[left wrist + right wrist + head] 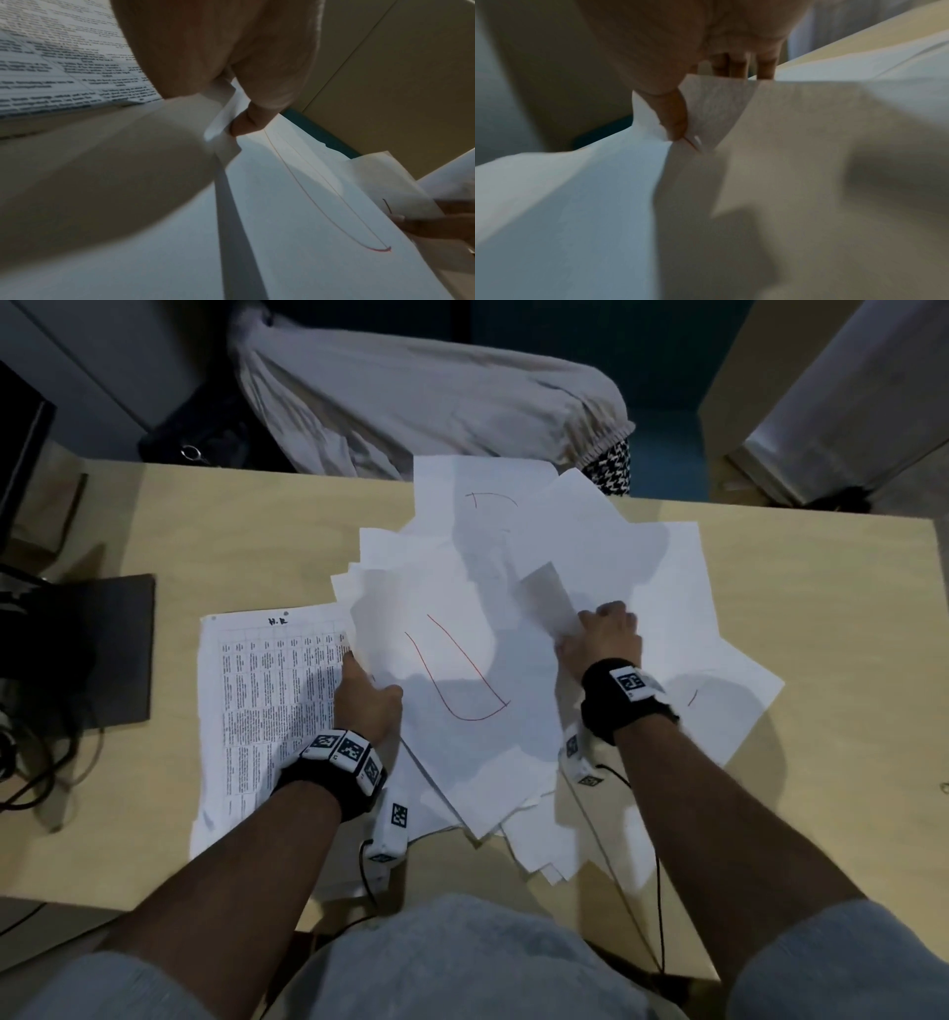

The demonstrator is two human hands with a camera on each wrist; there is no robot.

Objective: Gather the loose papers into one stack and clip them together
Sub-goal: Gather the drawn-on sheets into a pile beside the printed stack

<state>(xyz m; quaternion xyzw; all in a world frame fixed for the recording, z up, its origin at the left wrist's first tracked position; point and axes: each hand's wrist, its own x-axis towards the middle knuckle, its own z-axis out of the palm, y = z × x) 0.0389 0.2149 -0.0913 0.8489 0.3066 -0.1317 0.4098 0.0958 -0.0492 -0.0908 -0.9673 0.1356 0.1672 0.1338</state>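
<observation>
A messy pile of white papers [513, 618] covers the middle of the wooden table [231, 526]. On top lies a sheet with red curved lines [452, 670]. My left hand [367, 695] pinches the left edge of that sheet [295, 192], thumb [246, 119] over the paper. My right hand [601, 634] pinches the right edge of the top sheets [706, 113], lifting a corner. A printed sheet with a table of text [267, 701] lies flat to the left, beside my left hand. No clip shows in any view.
A dark flat pad [113, 649] and cables [31, 762] sit at the table's left edge. Grey cloth [421, 403] drapes over something behind the table. Bare tabletop [847, 660] lies to the right of the papers. White sensor boxes [390, 834] hang from both wrists.
</observation>
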